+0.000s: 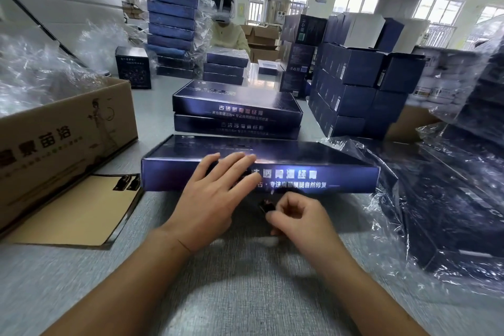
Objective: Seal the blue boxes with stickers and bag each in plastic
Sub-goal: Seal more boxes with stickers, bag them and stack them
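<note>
Steadying the nearest blue box point(300, 172) is your left hand's point(215, 194) job at this moment: it lies spread with straight fingers over the box's front edge, holding nothing and only pressing down. Your right hand point(297, 218) is curled just in front of the box's long front face, thumb and forefinger pinching a small dark sticker point(266, 206) that sits close to the face; whether it touches yet is too blurred to tell. The box lies flat on the table point(245, 294), long side toward you, with a stack of two more blue boxes point(237, 110) just behind it. Expect the box to be light for its spread and fairly stiff. It looks like a flat paperboard case with a glossy skin, likely to slide on the table and slip under dry fingers. Press with the flat palm near the lid's edge while you lay the sticker across the seam, and rub it down rather than jab, since the lid may give. The sticker is thin and probably tacky, so pinch it by one edge only. For bagging, take the box by its two short ends, where the walls should be stiffest. The sticker sheet point(81, 213) lies to your left beside the brown carton point(62, 139), and bagged boxes point(450, 213) are piled to your right.
</note>
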